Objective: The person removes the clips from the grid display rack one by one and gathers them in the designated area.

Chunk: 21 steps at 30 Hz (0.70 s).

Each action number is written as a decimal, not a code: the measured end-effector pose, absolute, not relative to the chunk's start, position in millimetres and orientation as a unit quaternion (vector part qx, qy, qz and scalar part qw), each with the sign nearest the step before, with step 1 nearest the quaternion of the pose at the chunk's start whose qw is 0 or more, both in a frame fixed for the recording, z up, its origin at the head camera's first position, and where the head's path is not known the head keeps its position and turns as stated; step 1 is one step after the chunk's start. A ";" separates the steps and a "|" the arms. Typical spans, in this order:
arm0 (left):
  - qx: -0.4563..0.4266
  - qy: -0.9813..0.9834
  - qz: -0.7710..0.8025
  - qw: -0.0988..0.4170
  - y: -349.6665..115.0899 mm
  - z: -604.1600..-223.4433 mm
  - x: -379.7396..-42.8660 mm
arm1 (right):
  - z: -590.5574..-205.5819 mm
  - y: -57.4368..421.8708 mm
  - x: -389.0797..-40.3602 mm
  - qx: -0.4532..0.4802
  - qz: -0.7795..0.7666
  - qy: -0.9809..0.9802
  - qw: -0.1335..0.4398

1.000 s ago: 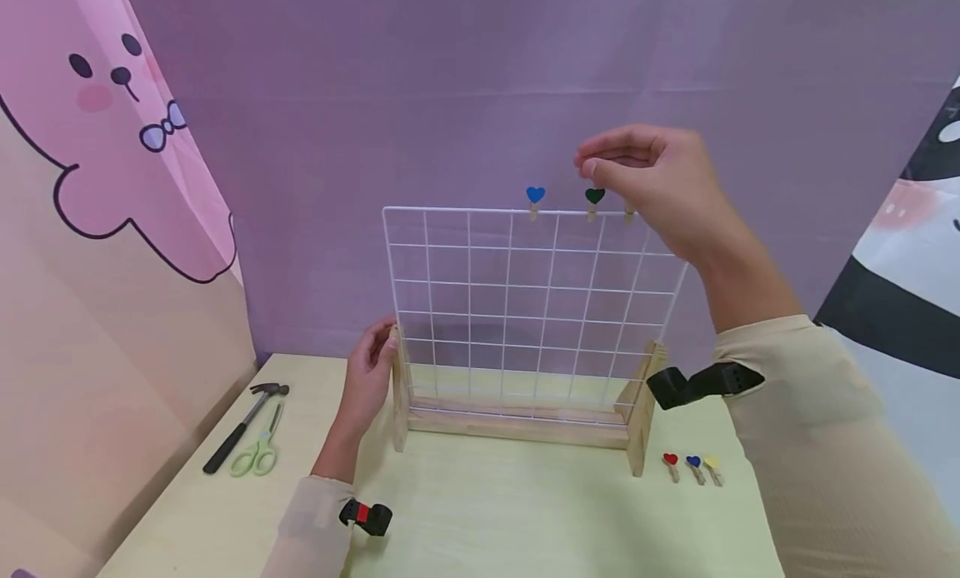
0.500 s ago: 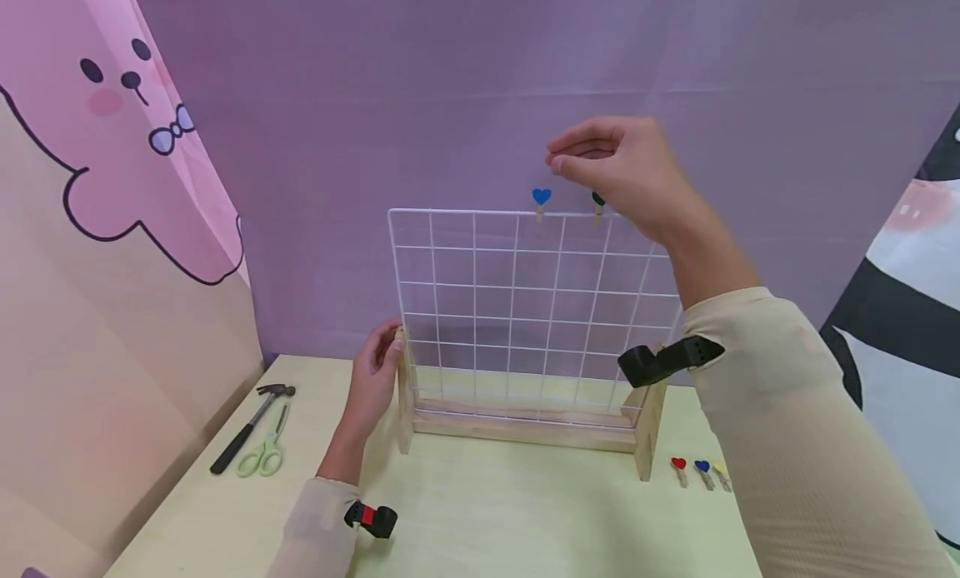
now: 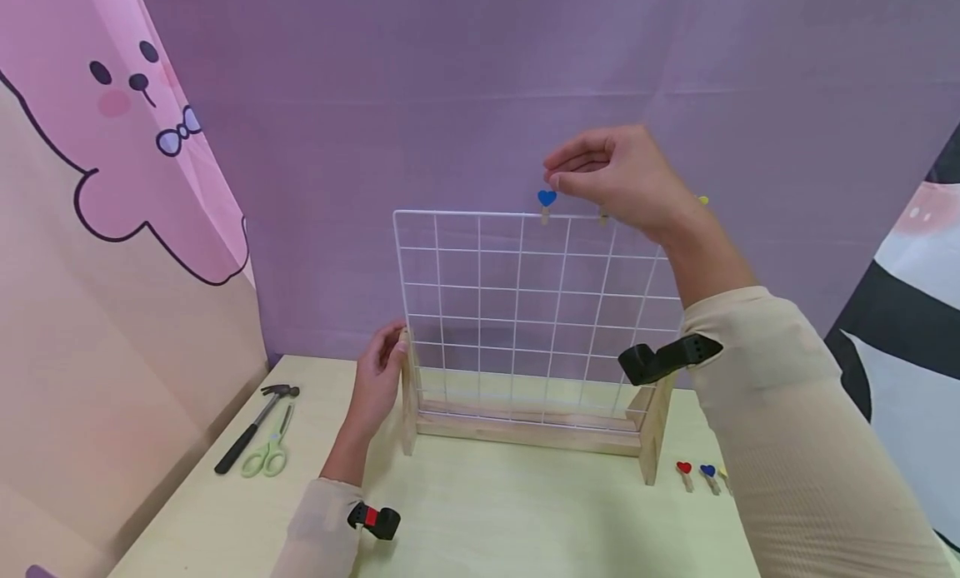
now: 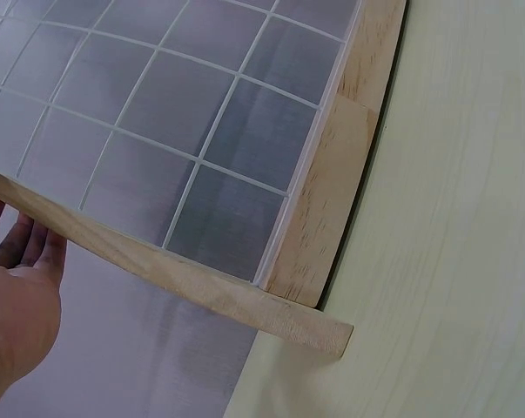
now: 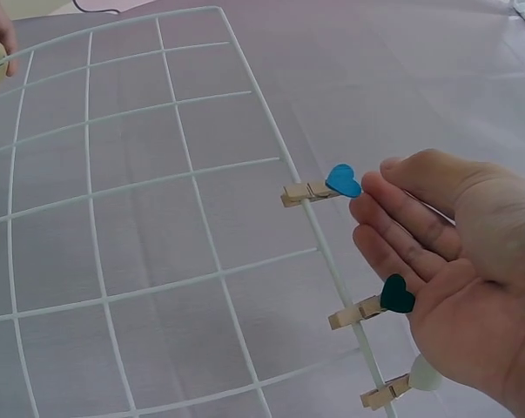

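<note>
A white wire grid (image 3: pixel 465 212) stands upright in a wooden stand (image 3: pixel 525 433). My left hand (image 3: pixel 375 386) grips the top of the stand's left post (image 4: pixel 158 261), thumb on the near side and fingers behind. Heart clothespins are clipped along the grid's top wire: a light blue one (image 5: pixel 342 180), a dark green one (image 5: pixel 397 293), a white one (image 5: pixel 426 373) and a yellow one (image 3: pixel 702 200). My right hand (image 3: pixel 630 182) hovers just above the wire with bent, relaxed fingers. Its fingertips (image 5: pixel 373 187) are close beside the blue heart, with nothing held between them.
Three loose heart clothespins, red (image 3: pixel 684 468), dark blue (image 3: pixel 708 471) and yellow (image 3: pixel 724 475), lie on the table right of the stand, the yellow partly behind my sleeve. A hammer (image 3: pixel 253 428) and green-handled scissors (image 3: pixel 268 455) lie at the left. A purple cloth (image 3: pixel 337 145) hangs behind.
My right hand has moved left along the top wire, from above the green heart to the light blue one, then dipped slightly. My left hand keeps its hold on the post.
</note>
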State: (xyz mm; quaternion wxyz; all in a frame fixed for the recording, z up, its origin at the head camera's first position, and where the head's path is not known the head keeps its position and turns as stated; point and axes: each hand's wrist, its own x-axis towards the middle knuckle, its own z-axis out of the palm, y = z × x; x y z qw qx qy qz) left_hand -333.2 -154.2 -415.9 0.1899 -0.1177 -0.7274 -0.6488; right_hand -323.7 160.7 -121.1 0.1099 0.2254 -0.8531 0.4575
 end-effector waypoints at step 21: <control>-0.116 -0.728 -0.649 0.186 -151.4 -415.5 -335.9 | -122.8 161.9 -329.0 0.237 0.434 -0.864 0.099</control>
